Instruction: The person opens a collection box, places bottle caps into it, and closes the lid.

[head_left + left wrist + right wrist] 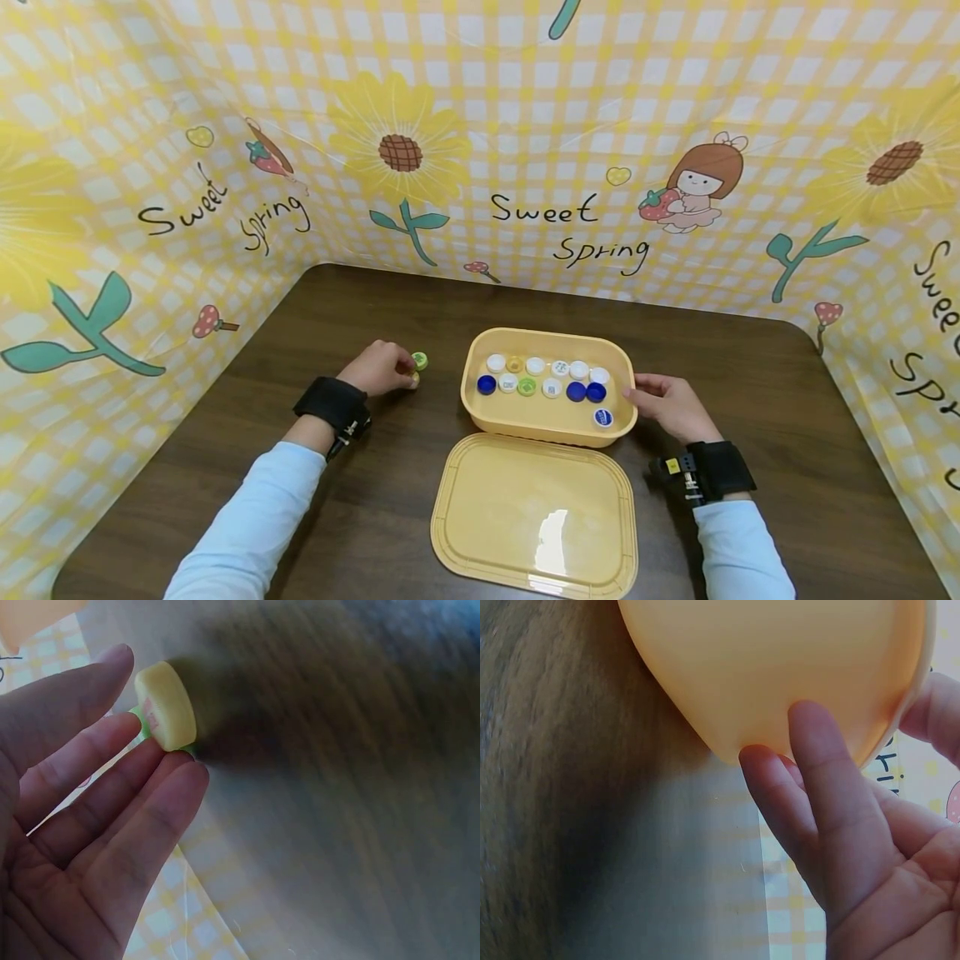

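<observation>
At the left, my left hand (378,368) is at a yellow bottle cap (166,706) and a green bottle cap (420,361) that lie against each other on the table. In the left wrist view, the thumb tip stands a little off the yellow cap, and the fingertips are close beside both caps; contact is hard to judge. My right hand (670,407) grips the right end of a pale yellow plastic box (551,417), the thumb at the rim and two fingers (821,742) against the outer wall. Inside, several white, blue, yellow and green caps stand in two rows, with a blue-and-white cap (603,417) near the right corner.
A pale yellow lid (525,517) lies flat on the dark wooden table (375,500), directly in front of the box. A yellow checked cloth (525,100) with printed flowers hangs around the back and sides of the table.
</observation>
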{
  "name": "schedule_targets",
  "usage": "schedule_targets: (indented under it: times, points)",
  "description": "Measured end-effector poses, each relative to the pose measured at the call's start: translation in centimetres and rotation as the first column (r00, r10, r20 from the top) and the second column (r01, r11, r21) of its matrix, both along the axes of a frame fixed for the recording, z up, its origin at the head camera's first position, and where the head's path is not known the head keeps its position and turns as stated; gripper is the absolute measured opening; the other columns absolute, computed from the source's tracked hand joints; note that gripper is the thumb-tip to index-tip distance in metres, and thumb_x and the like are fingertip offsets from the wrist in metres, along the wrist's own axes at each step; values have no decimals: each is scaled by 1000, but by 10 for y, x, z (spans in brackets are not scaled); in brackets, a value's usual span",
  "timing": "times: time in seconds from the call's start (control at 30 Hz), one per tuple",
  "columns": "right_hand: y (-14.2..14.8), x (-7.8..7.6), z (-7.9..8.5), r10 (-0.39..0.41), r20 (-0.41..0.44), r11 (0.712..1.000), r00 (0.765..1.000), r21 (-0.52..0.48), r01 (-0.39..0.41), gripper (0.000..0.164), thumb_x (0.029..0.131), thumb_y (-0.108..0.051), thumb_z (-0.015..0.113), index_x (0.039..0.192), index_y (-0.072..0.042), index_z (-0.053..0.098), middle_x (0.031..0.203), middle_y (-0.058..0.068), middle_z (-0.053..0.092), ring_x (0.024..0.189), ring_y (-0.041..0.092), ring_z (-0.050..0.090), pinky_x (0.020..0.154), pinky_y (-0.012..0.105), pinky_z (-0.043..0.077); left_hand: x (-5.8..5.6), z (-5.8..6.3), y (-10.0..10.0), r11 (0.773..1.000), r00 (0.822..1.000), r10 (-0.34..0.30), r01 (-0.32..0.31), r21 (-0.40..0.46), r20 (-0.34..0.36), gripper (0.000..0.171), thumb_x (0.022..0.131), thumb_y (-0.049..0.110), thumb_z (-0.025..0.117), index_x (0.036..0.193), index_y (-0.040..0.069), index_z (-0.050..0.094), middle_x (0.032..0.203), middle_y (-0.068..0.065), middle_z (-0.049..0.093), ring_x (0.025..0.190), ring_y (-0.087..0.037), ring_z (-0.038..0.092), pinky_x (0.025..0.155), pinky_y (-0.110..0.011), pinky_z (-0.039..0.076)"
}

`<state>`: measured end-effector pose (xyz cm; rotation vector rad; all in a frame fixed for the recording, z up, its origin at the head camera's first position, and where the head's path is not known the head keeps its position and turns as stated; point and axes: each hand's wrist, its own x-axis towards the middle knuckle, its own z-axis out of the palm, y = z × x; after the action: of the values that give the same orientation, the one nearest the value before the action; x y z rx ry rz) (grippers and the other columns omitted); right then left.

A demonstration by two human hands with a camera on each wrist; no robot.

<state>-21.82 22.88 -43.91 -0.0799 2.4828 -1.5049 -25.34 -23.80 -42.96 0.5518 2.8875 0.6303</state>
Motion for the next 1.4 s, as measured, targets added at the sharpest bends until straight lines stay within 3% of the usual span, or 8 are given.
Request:
schedule_targets:
  times: [0.2, 0.5, 0.7, 1.03, 1.4]
  points:
    - [-1, 0, 1, -2, 3, 1000, 1000, -8, 2, 51, 97, -24, 61, 133, 11, 50, 119, 27, 60, 96, 24, 65, 79, 35, 54, 1, 0, 3, 1000, 1000, -2, 2, -18, -8, 10, 80, 13, 80, 88, 9, 77, 72, 4, 60, 67, -15, 51, 66, -32, 44]
    - [-1, 0, 0, -6, 6, 1000, 1000, -20, 6, 51, 97, -22, 61, 132, 12, 50, 119, 27, 61, 95, 22, 65, 78, 32, 54, -2, -5, 4, 998, 998, -46, 44, -55, -39, 7, 79, 12, 81, 83, 10, 76, 71, 5, 60, 64, -13, 50, 62, -31, 44]
    - [0, 0, 0, -8, 8, 1000, 1000, -19, 8, 50, 96, -23, 61, 132, 11, 51, 119, 26, 61, 95, 23, 65, 79, 33, 54, -4, -7, 6, 997, 998, -41, 37, -71, -54, 7, 78, 10, 81, 78, 11, 74, 68, 6, 58, 63, -13, 48, 61, -31, 43]
    - [-2, 1, 2, -1, 2, 1000, 1000, -16, 1, 52, 96, -23, 62, 133, 12, 50, 119, 27, 61, 96, 23, 64, 80, 34, 54, -5, -10, 8, 996, 998, -32, 28, -81, -49, 6, 77, 9, 80, 77, 11, 74, 69, 6, 59, 64, -13, 50, 63, -31, 44]
    - [-2, 1, 3, 1, 4, 1000, 1000, -30, -1, 53, 97, -22, 61, 134, 13, 48, 121, 28, 60, 98, 26, 65, 80, 35, 54, 1, -2, 10, 998, 999, -38, 36, -58, -35, 9, 76, 6, 81, 82, 9, 75, 75, 3, 63, 69, -13, 55, 67, -33, 48]
